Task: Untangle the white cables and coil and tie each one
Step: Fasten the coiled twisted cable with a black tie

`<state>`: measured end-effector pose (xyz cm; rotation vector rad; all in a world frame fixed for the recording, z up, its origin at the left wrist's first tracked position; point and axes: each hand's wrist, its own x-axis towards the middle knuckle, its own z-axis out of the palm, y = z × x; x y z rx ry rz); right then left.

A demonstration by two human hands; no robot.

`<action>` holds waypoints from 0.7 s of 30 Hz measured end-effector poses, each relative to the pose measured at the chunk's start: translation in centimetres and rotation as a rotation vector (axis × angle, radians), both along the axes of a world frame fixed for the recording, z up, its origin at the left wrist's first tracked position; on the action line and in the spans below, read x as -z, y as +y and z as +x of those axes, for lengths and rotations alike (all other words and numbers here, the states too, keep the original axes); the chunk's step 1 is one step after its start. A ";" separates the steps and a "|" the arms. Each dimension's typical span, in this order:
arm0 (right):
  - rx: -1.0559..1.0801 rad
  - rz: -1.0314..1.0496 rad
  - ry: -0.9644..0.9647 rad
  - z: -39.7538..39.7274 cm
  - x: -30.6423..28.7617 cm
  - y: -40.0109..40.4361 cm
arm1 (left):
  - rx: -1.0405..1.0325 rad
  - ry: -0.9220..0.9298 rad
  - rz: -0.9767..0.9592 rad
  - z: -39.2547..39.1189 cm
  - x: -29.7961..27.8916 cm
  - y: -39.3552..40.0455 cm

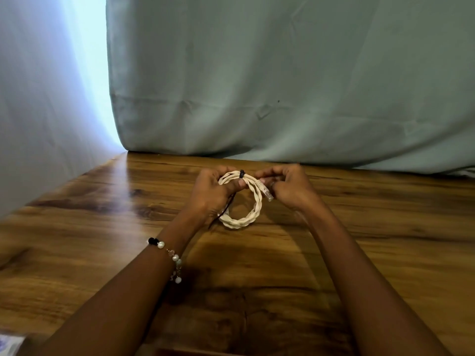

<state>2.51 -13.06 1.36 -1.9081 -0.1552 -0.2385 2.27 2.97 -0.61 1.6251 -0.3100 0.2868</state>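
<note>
A white cable (253, 210) is wound into a round coil and held upright just above the wooden table (102, 227). A dark tie (241, 173) wraps the top of the coil, and one dark end (226, 208) hangs down past my left palm. My left hand (212, 194) grips the coil's left side, thumb pressed on the strands near the tie. My right hand (288, 187) pinches the other dark end of the tie right of the coil. The cable's clear plug (267, 194) points down beside my right fingers.
A pale green curtain (282, 86) hangs along the table's far edge, with bright light at its left. A beaded bracelet (171, 255) sits on my left wrist. A white and purple object (10, 343) shows at the bottom left corner.
</note>
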 end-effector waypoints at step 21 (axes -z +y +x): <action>-0.424 0.423 0.320 0.4 1.3 -2.1 | 0.233 0.166 -0.176 -1.2 -0.2 -1.3</action>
